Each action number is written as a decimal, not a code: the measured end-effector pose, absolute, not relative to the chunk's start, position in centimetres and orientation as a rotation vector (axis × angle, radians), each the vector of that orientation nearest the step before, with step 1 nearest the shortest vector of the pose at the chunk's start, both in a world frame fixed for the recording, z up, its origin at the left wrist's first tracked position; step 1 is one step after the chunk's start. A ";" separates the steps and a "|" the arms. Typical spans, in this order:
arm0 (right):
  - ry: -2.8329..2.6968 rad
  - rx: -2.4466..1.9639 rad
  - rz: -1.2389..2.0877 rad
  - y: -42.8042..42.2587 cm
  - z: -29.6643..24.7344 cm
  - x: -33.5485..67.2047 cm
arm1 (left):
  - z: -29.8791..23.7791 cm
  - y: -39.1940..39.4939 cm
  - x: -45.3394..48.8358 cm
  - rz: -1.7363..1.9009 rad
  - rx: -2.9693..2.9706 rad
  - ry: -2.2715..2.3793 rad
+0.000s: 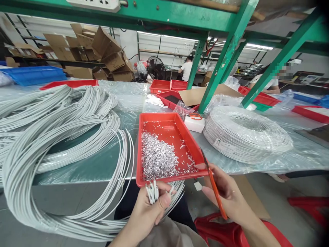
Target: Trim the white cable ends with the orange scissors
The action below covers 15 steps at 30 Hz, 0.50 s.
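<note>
My left hand is closed around the ends of several white cables, just below the near rim of a red tray. More of these cables sweep from my lap to a large loose coil on the left. My right hand grips a tool with orange handles and dark slim jaws, like pliers or snips, raised beside the tray's right corner. The red tray holds a heap of small shiny metal pieces, densest toward its left side.
Right of the tray, a wrapped cable coil and a white box with orange-handled scissors sit on the plastic-covered table. Green posts rise behind. Farther back are red bins, cardboard boxes, a fan and two people.
</note>
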State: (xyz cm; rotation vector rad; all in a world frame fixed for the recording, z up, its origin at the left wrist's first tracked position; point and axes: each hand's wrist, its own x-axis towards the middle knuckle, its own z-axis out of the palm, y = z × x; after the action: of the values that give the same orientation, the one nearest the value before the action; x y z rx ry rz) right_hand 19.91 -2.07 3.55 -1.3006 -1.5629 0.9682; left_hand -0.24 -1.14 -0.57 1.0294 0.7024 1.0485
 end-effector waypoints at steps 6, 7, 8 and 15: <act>-1.335 -1.051 1.325 -1.4 3.6 16.2 | -0.4 -1.3 0.3 1.075 1.045 0.803; -1.334 -1.013 1.346 -1.2 3.7 15.8 | -0.4 -1.4 0.3 1.074 1.051 0.805; -1.330 -0.990 1.359 -1.0 3.7 15.4 | -0.3 -1.4 0.4 1.068 1.060 0.800; -1.250 -0.965 1.416 -0.4 2.9 15.4 | -0.2 -1.4 0.3 1.053 1.104 0.791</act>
State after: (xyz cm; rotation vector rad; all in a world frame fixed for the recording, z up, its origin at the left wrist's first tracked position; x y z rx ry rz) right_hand 15.40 -0.44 2.92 -0.9646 -1.2497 1.4160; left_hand 0.28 -1.37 -0.20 1.1044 0.7912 1.0527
